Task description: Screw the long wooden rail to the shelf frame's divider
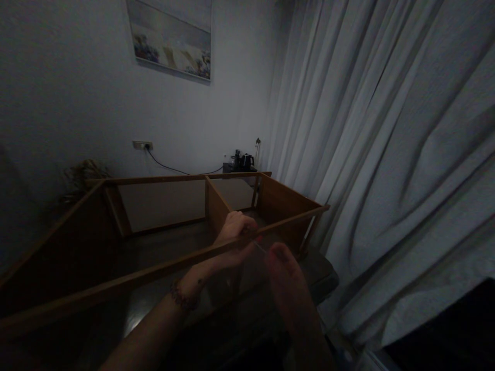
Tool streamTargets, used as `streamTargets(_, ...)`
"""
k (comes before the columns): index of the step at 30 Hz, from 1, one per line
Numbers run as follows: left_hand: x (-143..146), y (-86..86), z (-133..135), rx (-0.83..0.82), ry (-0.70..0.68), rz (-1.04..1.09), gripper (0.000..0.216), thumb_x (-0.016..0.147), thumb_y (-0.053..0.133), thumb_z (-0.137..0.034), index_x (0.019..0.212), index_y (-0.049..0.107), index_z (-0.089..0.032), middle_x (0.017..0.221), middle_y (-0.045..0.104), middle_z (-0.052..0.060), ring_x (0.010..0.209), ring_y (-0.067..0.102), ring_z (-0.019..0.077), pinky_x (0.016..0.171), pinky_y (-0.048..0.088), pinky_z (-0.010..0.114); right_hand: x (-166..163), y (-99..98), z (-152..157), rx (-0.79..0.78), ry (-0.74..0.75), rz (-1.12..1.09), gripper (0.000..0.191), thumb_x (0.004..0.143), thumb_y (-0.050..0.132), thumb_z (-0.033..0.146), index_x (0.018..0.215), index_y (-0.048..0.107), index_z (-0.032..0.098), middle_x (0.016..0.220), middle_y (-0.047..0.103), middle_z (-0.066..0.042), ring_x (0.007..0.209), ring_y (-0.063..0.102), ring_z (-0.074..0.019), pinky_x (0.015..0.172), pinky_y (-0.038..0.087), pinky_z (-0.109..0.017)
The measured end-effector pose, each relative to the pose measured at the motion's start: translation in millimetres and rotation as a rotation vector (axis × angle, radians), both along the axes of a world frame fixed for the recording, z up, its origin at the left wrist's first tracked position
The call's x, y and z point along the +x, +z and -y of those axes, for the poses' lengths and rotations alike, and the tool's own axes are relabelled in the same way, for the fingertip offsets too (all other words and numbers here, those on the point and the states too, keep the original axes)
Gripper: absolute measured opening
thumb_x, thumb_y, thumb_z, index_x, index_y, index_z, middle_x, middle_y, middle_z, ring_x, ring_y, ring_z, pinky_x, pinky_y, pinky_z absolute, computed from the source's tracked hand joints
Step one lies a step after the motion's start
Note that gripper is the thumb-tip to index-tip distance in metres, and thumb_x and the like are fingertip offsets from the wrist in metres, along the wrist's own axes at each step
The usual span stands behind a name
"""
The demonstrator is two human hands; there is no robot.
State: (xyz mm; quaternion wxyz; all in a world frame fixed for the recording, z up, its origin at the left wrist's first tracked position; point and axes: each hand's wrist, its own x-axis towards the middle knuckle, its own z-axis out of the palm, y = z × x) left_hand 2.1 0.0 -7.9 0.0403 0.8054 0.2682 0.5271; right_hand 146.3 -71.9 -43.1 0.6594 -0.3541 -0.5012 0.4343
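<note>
On the head view, my left hand (236, 225) is curled behind the front rail (154, 272) of the wooden frame (288, 200); my right hand (286, 273) pinches a thin pale rod (261, 247), near the dark bench's (327, 275) right corner.

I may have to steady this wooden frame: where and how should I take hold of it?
Probably by the near rail, left of the left hand, coming from the near side, palm over the top and fingers curled beneath. It is long and narrow, with open space under it where the left forearm passes.
</note>
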Motion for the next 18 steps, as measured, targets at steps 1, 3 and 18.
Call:
streamTargets(1,0.1,0.1,0.2,0.003,0.002,0.000,0.009,0.084,0.055,-0.030,0.085,0.050,-0.022,0.075,0.055,0.002,0.078,0.051,0.0212,0.074,0.043,0.037,-1.7,0.3,-1.2,-0.008,0.034,-0.055,0.019,0.082,0.065,0.037,0.091,0.056,0.023,0.081,0.063,0.001,0.070,0.062,-0.0148,0.064,0.051,-0.026)
streamTargets(3,0.2,0.7,0.9,0.004,0.001,-0.007,0.009,0.085,0.054,-0.031,0.085,0.050,-0.022,0.075,0.054,0.002,0.077,0.051,0.0209,0.075,0.043,0.037,-4.2,4.0,-2.1,0.010,0.068,-0.117,0.018,0.081,0.064,0.034,0.093,0.055,0.023,0.087,0.063,-0.001,0.079,0.063,-0.0166,0.072,0.052,-0.029)
streamTargets(18,0.0,2.8,3.0,-0.013,0.005,-0.019,0.008,0.083,0.051,-0.030,0.086,0.050,-0.023,0.076,0.054,0.002,0.077,0.050,0.0212,0.077,0.042,0.038,-2.5,14.1,1.9,0.599,-0.526,0.523,0.023,0.089,0.061,0.017,0.111,0.059,0.024,0.099,0.070,-0.005,0.093,0.067,-0.0184,0.082,0.055,-0.035)
